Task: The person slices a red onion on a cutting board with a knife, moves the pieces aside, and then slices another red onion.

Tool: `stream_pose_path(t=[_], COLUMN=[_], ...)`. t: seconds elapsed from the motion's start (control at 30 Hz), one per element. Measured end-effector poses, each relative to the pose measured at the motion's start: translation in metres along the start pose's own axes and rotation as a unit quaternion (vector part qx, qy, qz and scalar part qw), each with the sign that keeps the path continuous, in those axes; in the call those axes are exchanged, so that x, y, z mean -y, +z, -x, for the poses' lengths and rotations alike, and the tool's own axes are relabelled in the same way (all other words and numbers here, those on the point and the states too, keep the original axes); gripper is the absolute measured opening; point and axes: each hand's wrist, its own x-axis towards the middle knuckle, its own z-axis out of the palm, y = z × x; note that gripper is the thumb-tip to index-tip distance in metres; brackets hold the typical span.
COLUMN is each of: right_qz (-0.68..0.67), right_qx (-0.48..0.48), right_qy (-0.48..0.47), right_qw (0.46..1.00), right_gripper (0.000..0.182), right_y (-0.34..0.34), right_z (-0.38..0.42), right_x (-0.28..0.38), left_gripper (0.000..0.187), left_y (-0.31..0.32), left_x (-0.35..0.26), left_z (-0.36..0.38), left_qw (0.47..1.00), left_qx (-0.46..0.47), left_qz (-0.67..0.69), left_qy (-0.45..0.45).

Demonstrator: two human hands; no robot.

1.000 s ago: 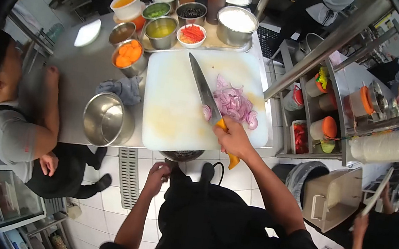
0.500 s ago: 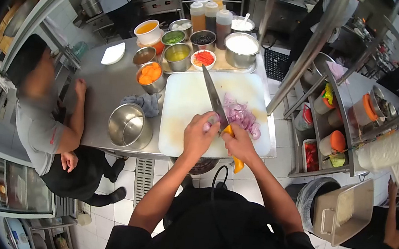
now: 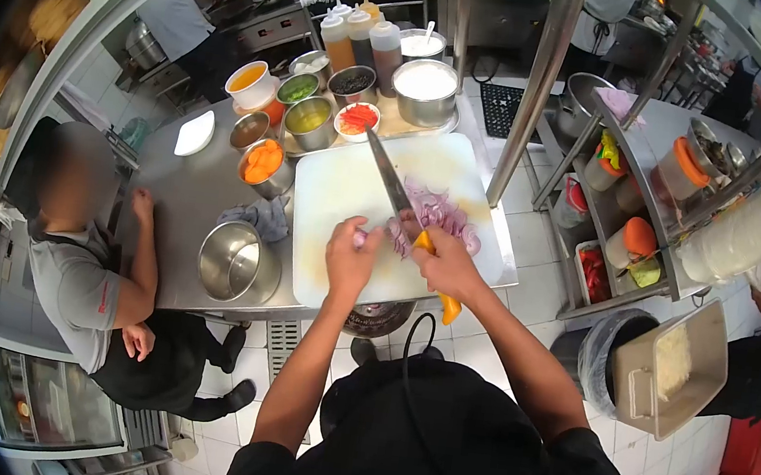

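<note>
My right hand point(image 3: 449, 265) is wrapped round the yellow handle of a large kitchen knife point(image 3: 388, 173). Its blade slants up and left over a white cutting board point(image 3: 336, 175), the tip close to a small bowl of red strips point(image 3: 357, 120). Left of the blade, my left hand point(image 3: 350, 258) pinches a small piece of red onion point(image 3: 359, 239), with a gap between fingers and knife. Sliced red onion point(image 3: 440, 214) lies in a loose pile right of the blade, and a few slices sit beside the blade near the handle.
Left of the board are a steel pot point(image 3: 230, 262), a grey cloth point(image 3: 257, 218) and a container of orange slices point(image 3: 263, 162). Sauce bottles point(image 3: 386, 51) and several ingredient containers stand behind. A co-worker point(image 3: 82, 267) is at the left; metal posts point(image 3: 541, 86) rise at the right.
My left hand has drawn back left from the blade with the onion piece. The knife stays in my right hand. The whole view has shifted slightly, and the co-worker's head has turned.
</note>
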Motion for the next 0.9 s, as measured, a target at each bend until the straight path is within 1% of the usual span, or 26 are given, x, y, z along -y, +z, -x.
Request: stream_pose_path(t=[0.07,0.13,0.17,0.23,0.27,0.33,0.37,0.47,0.57,0.67,0.77,0.87,0.9], right_qz=[0.031,0.036,0.041,0.058,0.068,0.108,0.128,0.18,0.193,0.194,0.204,0.213,0.218], right_qx=[0.037,0.06,0.072,0.048,0.037,0.012,-0.003,-0.019,-0.021,-0.01,-0.005,-0.019,-0.026], right_qy=[-0.007,0.028,0.044,0.033,0.028,0.013,0.004,-0.028,-0.033,-0.054,-0.072,-0.102,-0.114], right_qw=[0.999,0.997,0.996,0.997,0.997,0.994,0.992,0.983,0.981,0.979,0.976,0.972,0.969], right_gripper=[0.033,0.032,0.031,0.031,0.031,0.032,0.032,0.033,0.031,0.029,0.028,0.027,0.028], right_y=[0.012,0.022,0.026,0.034,0.034,0.027,0.023,0.014,0.013,0.014,0.017,0.022,0.024], right_z=[0.003,0.01,0.012,0.009,0.006,0.006,0.005,0.006,0.005,0.008,0.011,0.012,0.011], right_x=[-0.009,-0.01,-0.009,-0.024,-0.033,-0.036,-0.037,-0.032,-0.032,-0.029,-0.021,-0.006,-0.004], left_gripper=[0.035,0.037,0.039,0.041,0.042,0.043,0.047,0.051,0.053,0.049,0.043,0.039,0.042], left_y=[-0.015,-0.025,-0.024,-0.019,-0.018,-0.02,-0.023,-0.032,-0.041,-0.043,-0.03,-0.011,-0.009], left_x=[0.013,0.018,0.026,0.046,0.051,0.041,0.036,0.018,0.025,0.037,0.044,0.035,0.032], left_z=[0.002,0.004,0.005,0.008,0.009,0.009,0.01,0.017,0.025,0.029,0.024,0.018,0.017], left_qw=[0.999,0.996,0.995,0.989,0.988,0.985,0.989,0.993,0.997,0.998,0.996,0.99,0.99], left_qx=[-0.006,-0.016,-0.011,-0.002,0.011,0.039,0.044,0.0,-0.011,-0.031,-0.015,0.032,0.044], left_qz=[-0.041,-0.086,-0.099,-0.126,-0.124,-0.119,-0.105,-0.095,-0.042,-0.031,0.06,0.13,0.127], left_qy=[-0.013,-0.015,0.016,0.076,0.089,0.114,0.098,0.071,0.069,0.051,0.065,0.05,0.036])
